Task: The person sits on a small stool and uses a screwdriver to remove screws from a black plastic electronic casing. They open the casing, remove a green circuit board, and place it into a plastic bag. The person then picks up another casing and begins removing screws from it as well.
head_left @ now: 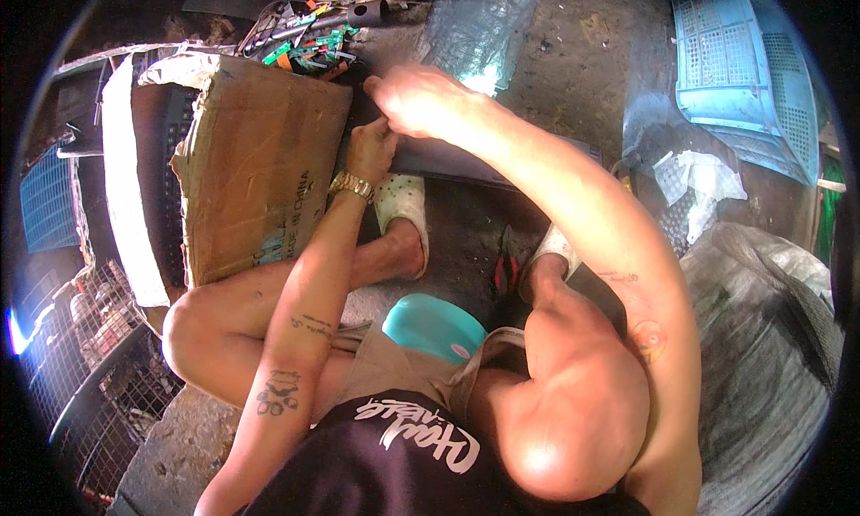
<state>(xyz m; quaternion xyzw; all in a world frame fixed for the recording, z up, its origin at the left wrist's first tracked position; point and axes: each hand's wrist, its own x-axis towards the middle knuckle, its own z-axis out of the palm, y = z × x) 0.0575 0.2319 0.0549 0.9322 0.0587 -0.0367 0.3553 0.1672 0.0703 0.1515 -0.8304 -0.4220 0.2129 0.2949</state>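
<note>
My left hand (372, 149), below a gold-coloured wristwatch (352, 186), is closed with its fingers pressed together. My right hand (419, 99) reaches across from the right, fingers curled, almost touching the left one. What either hand grips is hidden by the fingers. A dark flat panel (461, 164) lies beside and partly under the hands, in front of my feet in white clogs (403, 202). Just left of the hands stands a worn cardboard box (269, 158) with dark keyboard-like pieces (176, 149) inside. Red-handled pliers (506, 272) lie on the floor between my feet.
Beyond the box is a heap of green and orange small parts (313, 48) with cables. Blue plastic crates (739, 81) stand at the far right, near crumpled white plastic (699, 183). A grey sack (761, 355) sits at right, wire baskets (103, 346) at left. Something turquoise (430, 326) lies between my legs.
</note>
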